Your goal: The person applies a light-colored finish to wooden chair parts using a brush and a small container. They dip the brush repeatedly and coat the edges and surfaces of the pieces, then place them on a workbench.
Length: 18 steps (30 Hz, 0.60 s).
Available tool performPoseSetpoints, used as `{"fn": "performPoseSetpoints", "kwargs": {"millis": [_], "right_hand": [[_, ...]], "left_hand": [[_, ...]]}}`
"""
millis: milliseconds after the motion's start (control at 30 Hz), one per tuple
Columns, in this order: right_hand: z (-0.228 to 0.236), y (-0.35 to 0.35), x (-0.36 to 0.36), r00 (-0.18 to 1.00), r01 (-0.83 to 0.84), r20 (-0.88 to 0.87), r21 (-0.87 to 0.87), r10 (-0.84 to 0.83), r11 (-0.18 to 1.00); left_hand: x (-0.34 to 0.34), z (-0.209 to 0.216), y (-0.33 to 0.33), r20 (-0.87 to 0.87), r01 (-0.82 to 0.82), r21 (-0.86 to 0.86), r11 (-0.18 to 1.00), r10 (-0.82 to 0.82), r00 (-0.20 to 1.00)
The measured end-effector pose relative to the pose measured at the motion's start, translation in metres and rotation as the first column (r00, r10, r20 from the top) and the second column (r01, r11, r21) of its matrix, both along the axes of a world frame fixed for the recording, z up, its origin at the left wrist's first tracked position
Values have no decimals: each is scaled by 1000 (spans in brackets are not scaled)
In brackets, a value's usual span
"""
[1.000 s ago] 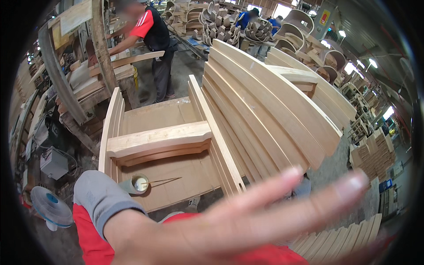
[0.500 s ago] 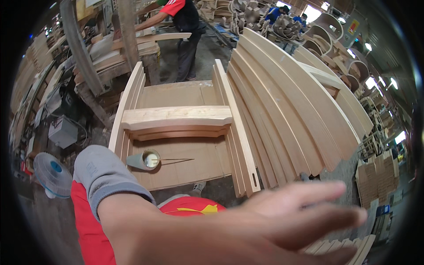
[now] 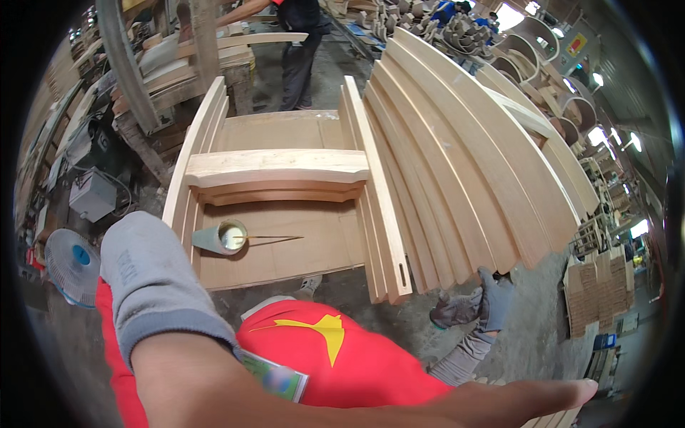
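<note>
One white fan (image 3: 71, 260) far left, then left forearm (image 3: 189, 378) blocking the foreground. We see a tilted grey-green cup (image 3: 207, 239) inside a pale wooden frame (image 3: 277, 165), then smooth, curved, overlapping boards (image 3: 457, 164). Crumpled dark glove (image 3: 455, 310) near their lower ends, beside the gloved right hand (image 3: 494, 299): fingers bent, grip unclear to us. Left hand (image 3: 524, 398) mostly cut off, one finger straight; we can't tell its hold.

Gloves (image 3: 495, 303): 2 | cup (image 3: 211, 239): 1 | fan (image 3: 71, 260): 1 | grey box (image 3: 93, 196): 1 | card (image 3: 265, 369): 1
</note>
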State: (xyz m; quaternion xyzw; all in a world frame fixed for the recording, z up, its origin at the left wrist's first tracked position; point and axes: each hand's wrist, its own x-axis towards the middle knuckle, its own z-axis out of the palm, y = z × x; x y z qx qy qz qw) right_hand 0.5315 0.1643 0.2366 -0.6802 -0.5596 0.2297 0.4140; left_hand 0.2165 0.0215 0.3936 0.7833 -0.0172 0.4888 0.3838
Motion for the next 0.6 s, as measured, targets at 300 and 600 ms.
{"fn": "performPoseSetpoints", "kwargs": {"millis": [300,600], "right_hand": [[-16,1,12,997,-40,-55,247,55,968],[-10,0,7,982,-37,-184,53,46,998]], "left_hand": [[-6,2,6,-6,19,10,1000,-19,1000],[-8,-1,5,-24,0,4,1000,0,1000]]}}
